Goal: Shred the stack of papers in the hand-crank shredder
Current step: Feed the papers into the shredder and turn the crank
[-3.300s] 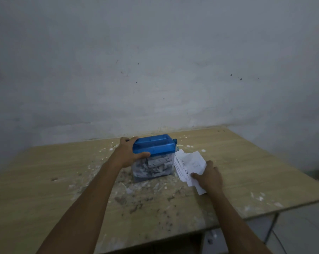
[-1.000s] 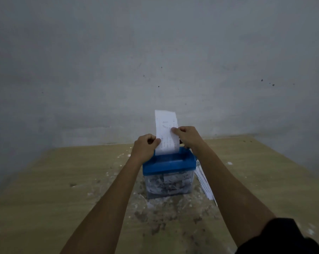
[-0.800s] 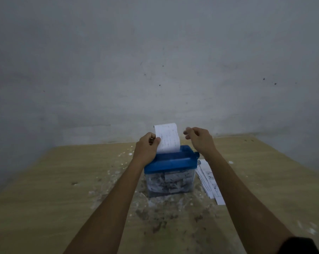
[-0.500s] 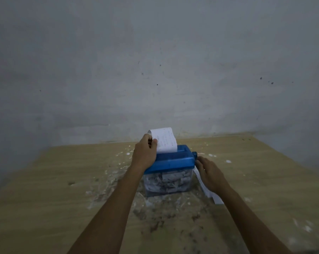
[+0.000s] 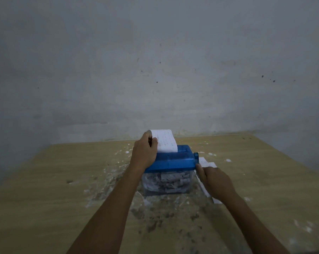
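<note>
A small hand-crank shredder (image 5: pixel 169 160) with a blue plastic top and a clear plastic bin stands near the middle of a pale wooden bench (image 5: pixel 45 189), its bin packed with white paper strips (image 5: pixel 166 182). A white printed paper sheet (image 5: pixel 165 143) stands upright in the slot on the shredder's top, its upper edge curling back toward the wall. The person's left hand (image 5: pixel 144 154) rests against the shredder's left end, fingers curled around the left edge of the sheet and pinching it just above the slot. The right hand (image 5: pixel 214 178) sits just beside the shredder's right end, below the round blue crank hub (image 5: pixel 196 155), with its fingers curled toward the crank; whether they actually grip a handle cannot be told, since the hand hides that spot. Under and behind the right hand, to the right of the shredder, lies the stack of white papers (image 5: pixel 207 165) flat on the bench, partly covered by the hand and wrist. White paper scraps and dark specks (image 5: pixel 155 217) litter the bench in front of the shredder and to its left, between the two bare forearms. Behind the shredder, a grey, stained plaster wall (image 5: pixel 155 61) rises from the bench's far edge
</note>
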`<action>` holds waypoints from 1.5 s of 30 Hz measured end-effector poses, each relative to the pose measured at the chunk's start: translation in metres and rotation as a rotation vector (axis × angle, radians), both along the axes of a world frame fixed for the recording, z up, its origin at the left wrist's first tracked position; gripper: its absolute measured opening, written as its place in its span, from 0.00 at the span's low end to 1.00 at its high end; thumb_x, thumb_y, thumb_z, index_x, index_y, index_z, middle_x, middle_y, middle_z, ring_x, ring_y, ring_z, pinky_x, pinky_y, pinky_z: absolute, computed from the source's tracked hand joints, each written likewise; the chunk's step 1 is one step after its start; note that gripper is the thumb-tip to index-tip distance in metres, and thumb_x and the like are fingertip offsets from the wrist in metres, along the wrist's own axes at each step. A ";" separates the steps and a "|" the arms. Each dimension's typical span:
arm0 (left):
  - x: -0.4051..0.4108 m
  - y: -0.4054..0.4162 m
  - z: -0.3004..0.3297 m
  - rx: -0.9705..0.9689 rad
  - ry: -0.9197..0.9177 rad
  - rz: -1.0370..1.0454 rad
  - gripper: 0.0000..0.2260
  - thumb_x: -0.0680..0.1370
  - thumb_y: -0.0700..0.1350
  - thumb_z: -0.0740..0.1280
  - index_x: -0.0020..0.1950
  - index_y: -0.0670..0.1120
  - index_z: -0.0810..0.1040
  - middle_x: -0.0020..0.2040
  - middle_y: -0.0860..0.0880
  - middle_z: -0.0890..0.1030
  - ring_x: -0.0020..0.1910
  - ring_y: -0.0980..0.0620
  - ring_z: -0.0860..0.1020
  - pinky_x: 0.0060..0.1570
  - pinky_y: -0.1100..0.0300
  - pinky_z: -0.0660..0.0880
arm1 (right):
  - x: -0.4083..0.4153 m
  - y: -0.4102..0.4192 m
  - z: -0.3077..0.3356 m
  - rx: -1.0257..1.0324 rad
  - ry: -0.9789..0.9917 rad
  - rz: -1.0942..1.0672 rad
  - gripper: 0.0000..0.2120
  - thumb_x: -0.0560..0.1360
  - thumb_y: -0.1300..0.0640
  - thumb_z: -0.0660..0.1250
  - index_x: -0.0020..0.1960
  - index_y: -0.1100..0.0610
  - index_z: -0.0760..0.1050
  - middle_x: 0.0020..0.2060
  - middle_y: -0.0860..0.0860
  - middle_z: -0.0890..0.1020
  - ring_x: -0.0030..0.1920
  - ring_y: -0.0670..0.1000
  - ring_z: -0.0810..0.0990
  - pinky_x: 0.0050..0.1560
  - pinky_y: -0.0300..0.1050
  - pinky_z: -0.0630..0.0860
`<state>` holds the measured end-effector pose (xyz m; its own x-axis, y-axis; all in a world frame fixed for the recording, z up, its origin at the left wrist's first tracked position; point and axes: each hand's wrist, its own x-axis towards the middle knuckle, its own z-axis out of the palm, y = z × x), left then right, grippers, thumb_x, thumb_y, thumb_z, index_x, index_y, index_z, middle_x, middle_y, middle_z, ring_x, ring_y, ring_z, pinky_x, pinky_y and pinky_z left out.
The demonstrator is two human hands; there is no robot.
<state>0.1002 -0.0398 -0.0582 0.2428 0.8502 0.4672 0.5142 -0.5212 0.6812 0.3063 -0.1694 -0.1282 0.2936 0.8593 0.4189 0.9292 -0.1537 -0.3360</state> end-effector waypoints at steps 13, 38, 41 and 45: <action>-0.002 0.003 -0.001 -0.011 -0.001 -0.044 0.13 0.84 0.50 0.59 0.62 0.42 0.73 0.56 0.43 0.80 0.49 0.47 0.77 0.44 0.57 0.71 | 0.008 -0.014 0.056 -0.001 -0.086 0.039 0.39 0.76 0.28 0.40 0.32 0.55 0.76 0.25 0.47 0.76 0.25 0.44 0.73 0.32 0.41 0.75; -0.007 -0.001 -0.002 -0.026 0.000 -0.209 0.24 0.73 0.62 0.72 0.60 0.49 0.72 0.61 0.49 0.80 0.52 0.51 0.79 0.43 0.67 0.77 | 0.028 0.072 0.109 -0.076 0.275 -0.078 0.27 0.74 0.42 0.50 0.32 0.57 0.78 0.37 0.54 0.82 0.36 0.54 0.78 0.47 0.49 0.76; -0.009 -0.002 -0.002 -0.030 0.006 -0.225 0.26 0.72 0.63 0.73 0.60 0.50 0.71 0.60 0.50 0.79 0.53 0.51 0.78 0.46 0.62 0.79 | 0.027 0.073 0.112 -0.054 0.335 -0.079 0.23 0.78 0.48 0.52 0.31 0.57 0.74 0.35 0.54 0.79 0.34 0.53 0.73 0.41 0.46 0.71; -0.013 -0.003 0.003 -0.039 0.008 -0.263 0.24 0.72 0.61 0.74 0.60 0.51 0.71 0.62 0.51 0.79 0.53 0.55 0.77 0.41 0.71 0.74 | 0.028 0.083 0.122 -0.233 0.381 -0.059 0.24 0.79 0.50 0.49 0.32 0.57 0.74 0.35 0.55 0.78 0.34 0.53 0.70 0.41 0.47 0.70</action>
<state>0.0872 -0.0426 -0.0554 0.4617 0.7747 0.4320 0.3701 -0.6109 0.6999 0.3345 -0.0862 -0.0059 0.4404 0.8952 0.0686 0.7335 -0.3147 -0.6025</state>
